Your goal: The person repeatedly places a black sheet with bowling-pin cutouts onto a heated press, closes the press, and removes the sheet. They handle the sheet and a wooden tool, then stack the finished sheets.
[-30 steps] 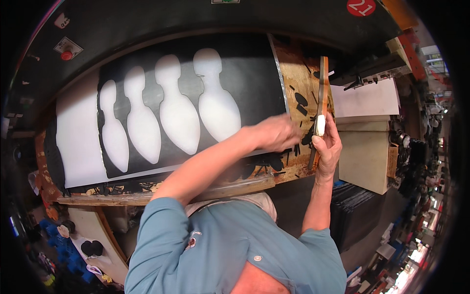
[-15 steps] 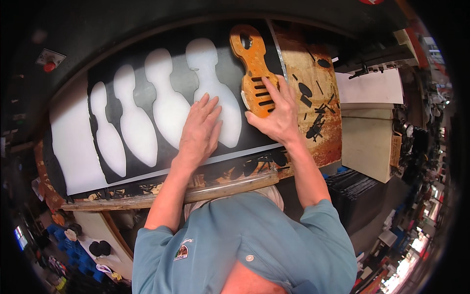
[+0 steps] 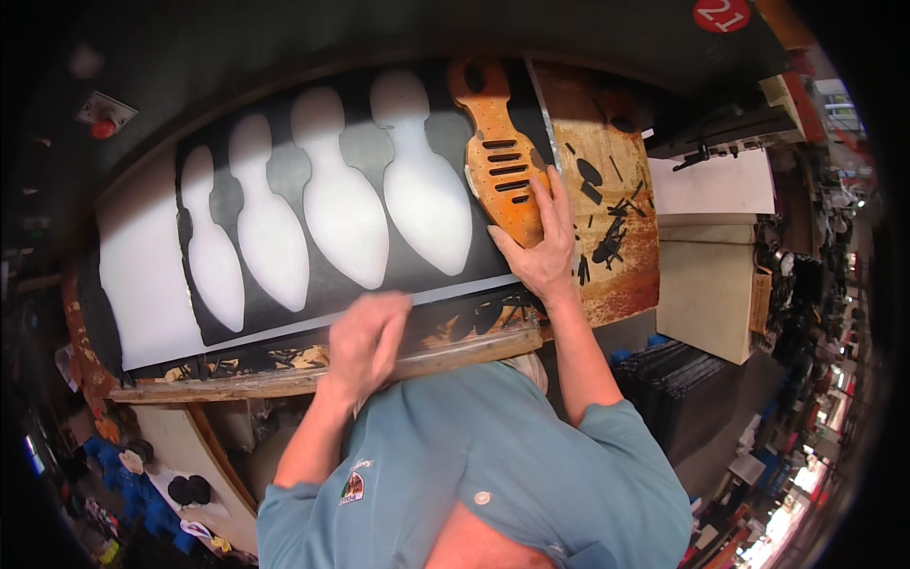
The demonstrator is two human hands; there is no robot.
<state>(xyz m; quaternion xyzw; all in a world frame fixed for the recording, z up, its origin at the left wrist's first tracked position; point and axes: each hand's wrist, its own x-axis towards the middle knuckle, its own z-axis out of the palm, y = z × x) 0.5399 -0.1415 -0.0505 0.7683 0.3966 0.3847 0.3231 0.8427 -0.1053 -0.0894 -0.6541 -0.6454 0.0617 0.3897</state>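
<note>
Orange slotted cutting die [image 3: 493,192] lies on the black sheet [image 3: 444,123], long axis 11-to-5 o'clock; the nearer right hand [image 3: 545,254], spread wide, holds its 5 o'clock end; left hand [image 3: 366,339], at 7 o'clock, curled, blurred, contents unclear

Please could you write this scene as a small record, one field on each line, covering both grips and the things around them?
Left grip: blurred, near the wooden front rail; no held thing visible; contact unclear
Right grip: thumb and fingers around the lower end of the orange slotted piece
Orange piece position: on the black sheet, near its right edge
White shapes: four, in a row, left of the orange piece
Right of sheet: brown board with black scraps
Upper left: red button
</note>
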